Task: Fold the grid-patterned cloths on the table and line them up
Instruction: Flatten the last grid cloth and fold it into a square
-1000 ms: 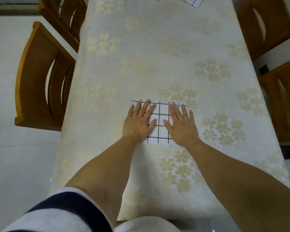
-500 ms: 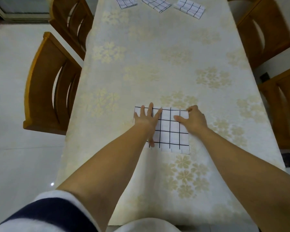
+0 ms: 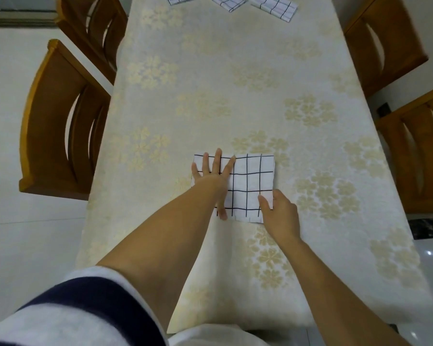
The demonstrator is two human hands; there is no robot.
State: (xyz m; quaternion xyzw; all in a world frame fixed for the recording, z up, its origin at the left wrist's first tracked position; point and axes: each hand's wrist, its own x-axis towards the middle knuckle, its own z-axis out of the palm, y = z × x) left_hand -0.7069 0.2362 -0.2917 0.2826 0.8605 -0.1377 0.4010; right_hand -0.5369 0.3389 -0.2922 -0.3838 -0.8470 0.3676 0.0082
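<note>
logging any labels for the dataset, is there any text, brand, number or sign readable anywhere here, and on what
None: no word, label, brand, number or sign can be read in this view.
The grid-patterned cloth under the left hand and right hand bears only black grid lines.
The three folded cloths at the far end show only grid lines.
The tablecloth carries only a pale flower print.

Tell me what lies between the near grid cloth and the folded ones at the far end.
Only bare floral tablecloth, per the head view.
</note>
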